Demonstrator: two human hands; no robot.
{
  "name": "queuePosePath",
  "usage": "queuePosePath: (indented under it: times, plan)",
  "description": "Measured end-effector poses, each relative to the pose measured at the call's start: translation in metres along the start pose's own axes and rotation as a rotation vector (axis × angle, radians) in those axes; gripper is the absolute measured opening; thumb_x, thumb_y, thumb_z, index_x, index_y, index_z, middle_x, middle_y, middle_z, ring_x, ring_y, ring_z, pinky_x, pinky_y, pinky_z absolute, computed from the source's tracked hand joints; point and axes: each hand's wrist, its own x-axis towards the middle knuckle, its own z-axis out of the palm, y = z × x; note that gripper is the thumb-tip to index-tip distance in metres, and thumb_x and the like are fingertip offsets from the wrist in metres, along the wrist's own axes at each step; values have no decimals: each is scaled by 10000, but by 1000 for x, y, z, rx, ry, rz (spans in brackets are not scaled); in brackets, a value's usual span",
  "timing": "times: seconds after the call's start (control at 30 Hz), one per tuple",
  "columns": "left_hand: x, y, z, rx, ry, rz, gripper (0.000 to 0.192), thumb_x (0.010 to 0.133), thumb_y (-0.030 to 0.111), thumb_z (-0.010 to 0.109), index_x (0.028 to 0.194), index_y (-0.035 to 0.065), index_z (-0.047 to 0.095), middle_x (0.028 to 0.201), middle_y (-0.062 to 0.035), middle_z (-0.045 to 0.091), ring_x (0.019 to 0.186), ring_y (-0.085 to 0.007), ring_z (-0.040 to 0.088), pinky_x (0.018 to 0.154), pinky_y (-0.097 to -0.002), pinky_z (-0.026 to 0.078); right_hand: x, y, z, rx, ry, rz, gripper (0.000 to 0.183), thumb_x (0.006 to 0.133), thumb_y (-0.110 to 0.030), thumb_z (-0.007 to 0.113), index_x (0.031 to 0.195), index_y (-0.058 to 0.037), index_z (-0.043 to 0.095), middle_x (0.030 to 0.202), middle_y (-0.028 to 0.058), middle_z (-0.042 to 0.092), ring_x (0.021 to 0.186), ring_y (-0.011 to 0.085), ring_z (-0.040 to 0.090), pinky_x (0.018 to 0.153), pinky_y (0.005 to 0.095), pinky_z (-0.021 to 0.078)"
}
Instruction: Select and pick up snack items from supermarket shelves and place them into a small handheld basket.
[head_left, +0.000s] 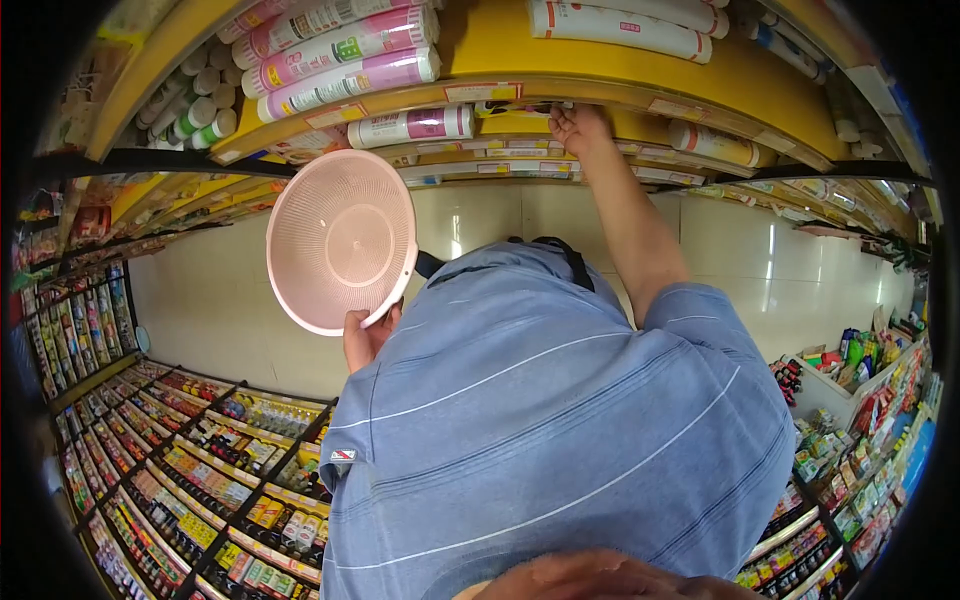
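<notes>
My left hand grips the rim of a round pink plastic colander, tilted so that its bare inside faces me. At the back, my right hand reaches into a lower shelf level, below the front edge of a yellow shelf. Its fingers are bent at the end of a yellow and black packet; whether they hold it I cannot tell, as the shelf edge partly covers them. Left of that packet lies a white and purple cylindrical pack, apparently dried noodles.
Pink and white cylindrical packs are stacked on the upper shelf, with white ones to the right. Pale floor tiles run behind me. Racks of bottles and boxes stand lower left. A white bin of packets is at right.
</notes>
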Motion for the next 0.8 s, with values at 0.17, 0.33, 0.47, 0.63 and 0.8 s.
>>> queuePosePath:
  times: [0.17, 0.33, 0.47, 0.63, 0.8]
  plan:
    - [-5, 9, 17, 85, 64, 93, 473, 862, 113, 481, 1282, -102, 444, 1216, -272, 592, 1023, -342, 659, 762, -374, 641, 9, 3, -12, -12, 7, 29, 320, 1079, -392, 524, 1111, -78, 579, 890, 62, 641, 768, 175, 624, 738, 371, 559]
    - [-1, 9, 13, 49, 121, 30, 403, 858, 94, 487, 1220, -76, 438, 1170, -244, 596, 974, -325, 662, 737, -377, 641, 16, 4, -7, -4, 12, 29, 332, 1071, -407, 538, 1030, -82, 590, 810, 40, 650, 707, 167, 618, 715, 380, 567]
    - [3, 6, 4, 61, 112, 21, 422, 854, 95, 500, 1236, -74, 440, 1176, -240, 599, 969, -322, 663, 738, -376, 644, 25, 2, -11, 47, 9, 65, 325, 1064, -394, 552, 972, -85, 590, 798, 40, 644, 702, 169, 615, 716, 381, 564]
    - [-2, -4, 5, 29, 110, 33, 450, 848, 98, 515, 1260, -68, 440, 1181, -230, 605, 981, -316, 666, 757, -381, 643, 25, 5, -10, 92, -23, 81, 308, 1068, -369, 544, 961, -82, 573, 822, 42, 632, 709, 174, 606, 717, 384, 561]
    - [-6, -13, 3, 31, 123, 52, 456, 851, 99, 513, 1266, -69, 430, 1192, -236, 599, 975, -312, 667, 765, -382, 642, 18, 5, -4, 133, 29, 78, 289, 1061, -362, 576, 1070, -73, 569, 888, 44, 610, 772, 165, 593, 750, 357, 537]
